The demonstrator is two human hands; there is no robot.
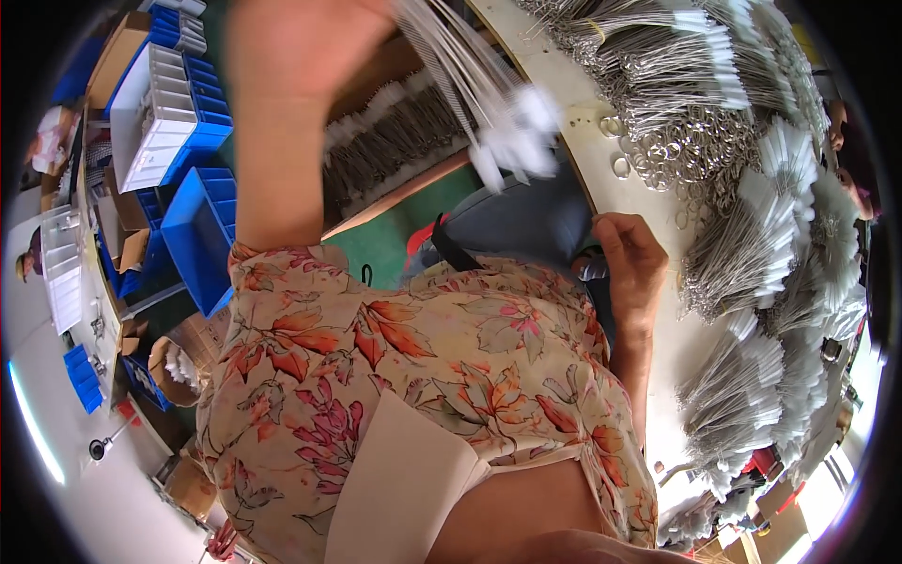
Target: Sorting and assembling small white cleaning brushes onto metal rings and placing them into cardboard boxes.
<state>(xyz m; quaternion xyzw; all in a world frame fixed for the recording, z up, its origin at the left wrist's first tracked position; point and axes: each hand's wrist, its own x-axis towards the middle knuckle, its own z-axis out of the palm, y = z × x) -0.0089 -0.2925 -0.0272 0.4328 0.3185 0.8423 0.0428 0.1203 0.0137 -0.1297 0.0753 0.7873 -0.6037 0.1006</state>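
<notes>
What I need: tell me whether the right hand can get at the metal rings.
Probably yes. The right hand is by the edge of the table, close to the metal rings, with nothing visible blocking the short gap between them.

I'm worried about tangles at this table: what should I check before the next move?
1. Wire bundle in left hand: ok, it appears held.
2. Left grip firm: cannot tell, blurred and cut off.
3. Right hand unloaded: cannot tell, curled beside the table.
4. Metal rings apart from the piled wires: not ok, heaped against them.
5. Wires in the wooden tray side by side: ok.
</notes>
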